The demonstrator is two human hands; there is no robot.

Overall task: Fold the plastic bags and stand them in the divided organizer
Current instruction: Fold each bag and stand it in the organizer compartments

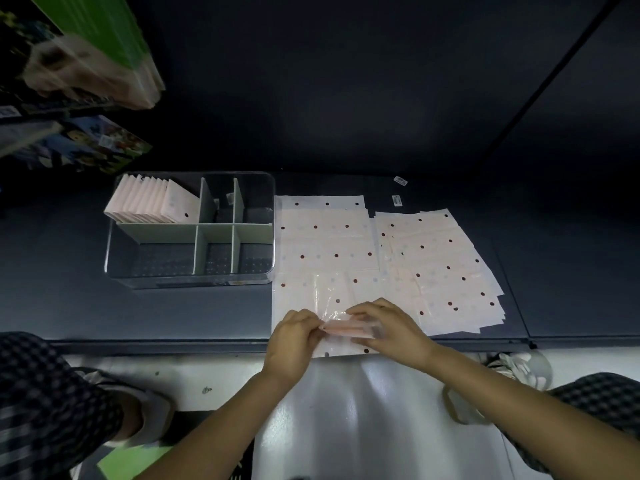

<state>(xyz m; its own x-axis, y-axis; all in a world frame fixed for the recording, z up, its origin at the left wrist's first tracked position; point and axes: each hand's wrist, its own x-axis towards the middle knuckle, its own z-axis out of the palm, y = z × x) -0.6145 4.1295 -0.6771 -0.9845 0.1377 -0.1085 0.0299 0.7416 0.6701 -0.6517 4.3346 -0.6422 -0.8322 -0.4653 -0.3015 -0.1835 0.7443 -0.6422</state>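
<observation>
Head view: left hand and right hand pinch folded bag between fingertips

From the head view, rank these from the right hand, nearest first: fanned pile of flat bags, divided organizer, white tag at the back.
From the right hand:
1. Fanned pile of flat bags, just beyond it, to the right.
2. Divided organizer, far left.
3. White tag, at the back edge.

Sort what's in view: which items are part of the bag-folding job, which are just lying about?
Job:
- folded strip of bag, pinched by left hand and right hand
- flat dotted bags
- fanned bag stack
- divided organizer
- folded bags standing in its far-left compartment

Lying about:
- printed boxes upper left
- small tags
</observation>
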